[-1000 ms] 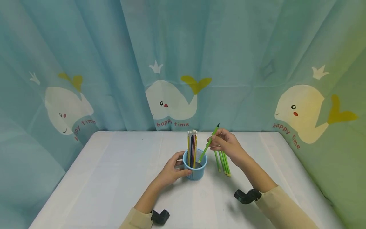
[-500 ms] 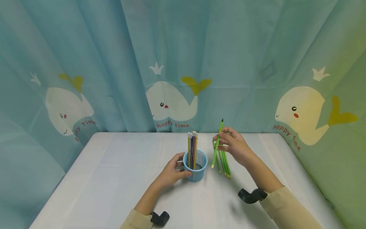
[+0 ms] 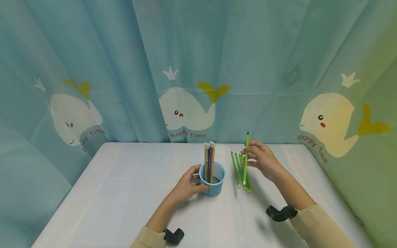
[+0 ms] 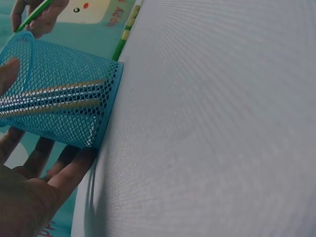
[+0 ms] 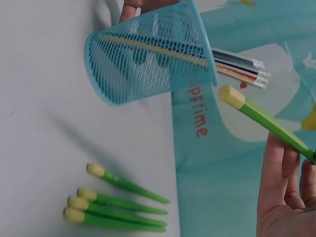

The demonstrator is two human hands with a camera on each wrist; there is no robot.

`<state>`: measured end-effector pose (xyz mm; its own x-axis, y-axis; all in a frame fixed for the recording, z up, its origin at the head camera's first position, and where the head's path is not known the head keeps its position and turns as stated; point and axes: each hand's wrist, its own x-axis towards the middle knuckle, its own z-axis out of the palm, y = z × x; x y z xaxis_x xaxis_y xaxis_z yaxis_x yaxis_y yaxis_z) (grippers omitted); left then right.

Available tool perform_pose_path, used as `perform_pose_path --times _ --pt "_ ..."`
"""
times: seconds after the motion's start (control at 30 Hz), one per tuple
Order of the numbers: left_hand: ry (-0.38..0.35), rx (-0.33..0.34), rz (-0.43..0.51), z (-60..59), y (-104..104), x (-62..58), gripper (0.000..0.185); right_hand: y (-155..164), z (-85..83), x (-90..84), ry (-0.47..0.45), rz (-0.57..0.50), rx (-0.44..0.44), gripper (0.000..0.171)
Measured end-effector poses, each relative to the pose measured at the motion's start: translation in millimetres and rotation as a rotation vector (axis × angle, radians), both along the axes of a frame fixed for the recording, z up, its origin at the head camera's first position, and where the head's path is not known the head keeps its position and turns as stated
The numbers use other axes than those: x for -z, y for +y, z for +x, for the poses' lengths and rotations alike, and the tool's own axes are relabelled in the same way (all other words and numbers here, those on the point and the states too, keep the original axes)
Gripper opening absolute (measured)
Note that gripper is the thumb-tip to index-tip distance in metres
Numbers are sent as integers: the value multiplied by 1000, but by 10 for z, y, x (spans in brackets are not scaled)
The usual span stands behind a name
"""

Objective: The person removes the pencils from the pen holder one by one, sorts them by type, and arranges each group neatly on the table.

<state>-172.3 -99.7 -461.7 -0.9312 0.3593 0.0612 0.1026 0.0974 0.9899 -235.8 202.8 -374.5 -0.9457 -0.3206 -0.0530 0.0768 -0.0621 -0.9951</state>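
Since a second ago the green pencil (image 3: 246, 158) has been lifted out of the blue mesh cup (image 3: 212, 179) and carried to the cup's right, now nearly upright over the row of green pencils (image 3: 240, 170) lying on the white table (image 3: 124, 193) just right of the cup. It is pinched mid-shaft by the right hand (image 3: 263, 162), fingers curled, tip up and eraser end down, likely for laying beside its like. The cup is gripped at its side by the left hand (image 3: 187, 184), fingers wrapped round the mesh, apparently to steady it. Mixed-colour pencils (image 3: 209, 160) stand upright inside the cup.
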Motion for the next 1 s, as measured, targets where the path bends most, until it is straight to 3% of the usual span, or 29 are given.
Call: perform_pose_path --times 0.63,1.0 --pt "-8 3 3 -21 13 11 73 348 -112 262 -31 189 95 23" --pt "-22 -1 5 -13 7 11 73 417 -210 500 -109 286 131 38"
